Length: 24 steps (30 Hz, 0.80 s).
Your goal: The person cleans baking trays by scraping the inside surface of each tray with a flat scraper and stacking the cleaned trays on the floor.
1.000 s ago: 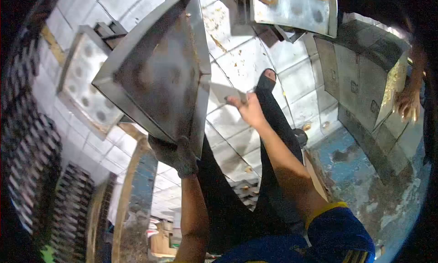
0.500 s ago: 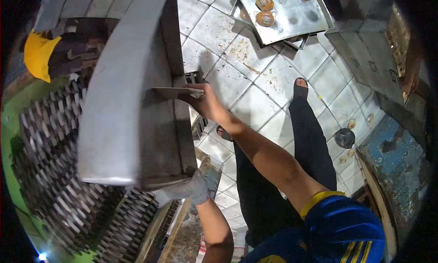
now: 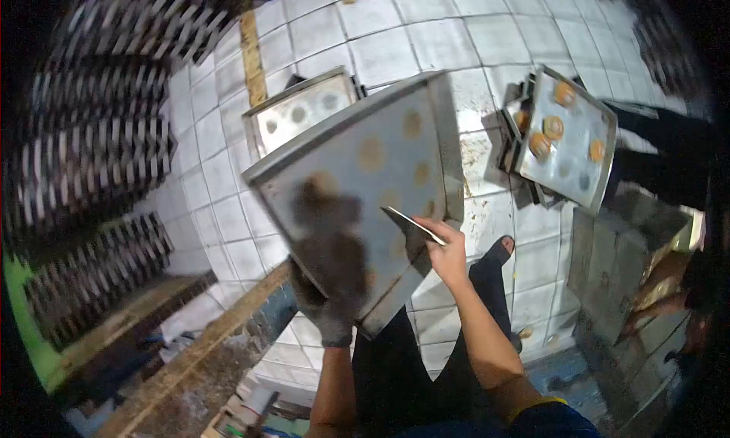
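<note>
A large metal baking tray [image 3: 346,176] is tilted up in front of me, its inner face towards me. Round brownish marks and a dark shadow lie across that face. My left hand [image 3: 333,320], in a grey glove, grips the tray's lower left edge; its fingers are partly hidden behind the rim. In my right hand [image 3: 447,257] is a thin flat metal scraper [image 3: 411,223], pinched between thumb and fingers. The scraper's blade points up and left, over the tray's face. Whether its edge touches the metal, I cannot tell.
At the right, stacked trays [image 3: 528,172] carry several round buns [image 3: 553,127] on top. Another tray [image 3: 344,84] lies on the tiled floor behind mine. Blurred slatted stacks [image 3: 99,153] rise at the left. Metal boxes [image 3: 608,255] and a person's arm [image 3: 660,297] are at the lower right.
The tray has turned from nearly edge-on to showing its inner face, and moved right. My view has swung left, revealing another floor tray. Both hands keep their holds.
</note>
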{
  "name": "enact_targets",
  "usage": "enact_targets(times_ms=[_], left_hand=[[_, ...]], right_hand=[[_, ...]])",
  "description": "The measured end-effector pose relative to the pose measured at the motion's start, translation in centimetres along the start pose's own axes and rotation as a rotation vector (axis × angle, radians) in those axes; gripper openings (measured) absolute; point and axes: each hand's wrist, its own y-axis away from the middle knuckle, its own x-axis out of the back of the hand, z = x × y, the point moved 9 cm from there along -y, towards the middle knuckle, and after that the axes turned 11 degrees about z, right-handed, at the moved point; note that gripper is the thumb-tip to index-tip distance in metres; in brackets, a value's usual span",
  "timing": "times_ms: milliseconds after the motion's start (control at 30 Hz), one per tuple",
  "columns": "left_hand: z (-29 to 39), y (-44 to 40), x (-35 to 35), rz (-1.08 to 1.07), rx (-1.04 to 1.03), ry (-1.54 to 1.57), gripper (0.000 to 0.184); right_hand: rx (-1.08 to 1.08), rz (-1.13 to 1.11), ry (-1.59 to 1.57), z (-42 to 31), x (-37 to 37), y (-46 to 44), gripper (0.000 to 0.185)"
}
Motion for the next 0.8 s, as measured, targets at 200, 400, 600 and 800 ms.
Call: enact_targets(times_ms=[200, 400, 600, 800], left_hand=[[-14.6, -10.8, 7.4, 0.065, 0.374, 0.674, 0.074], [-25.6, -26.2, 2.6, 0.063, 0.350, 0.553, 0.056], [-31.6, -29.7, -2.5, -0.050, 0.695, 0.838, 0.055], [-42.4, -30.1, -1.9, 0.115, 0.864, 0.680, 0.058]], right_hand=[[-0.198, 0.190, -0.077, -1.4, -1.1, -1.7, 0.025], [-0.211, 0.203, 0.020, -0.2, -2.9, -1.6, 0.025], [-0.295, 0.096, 0.228, 3.5, -5.4, 0.8, 0.023], [-0.390, 0.084, 0.076, 6.2, -8.8, 3.2, 0.023]])
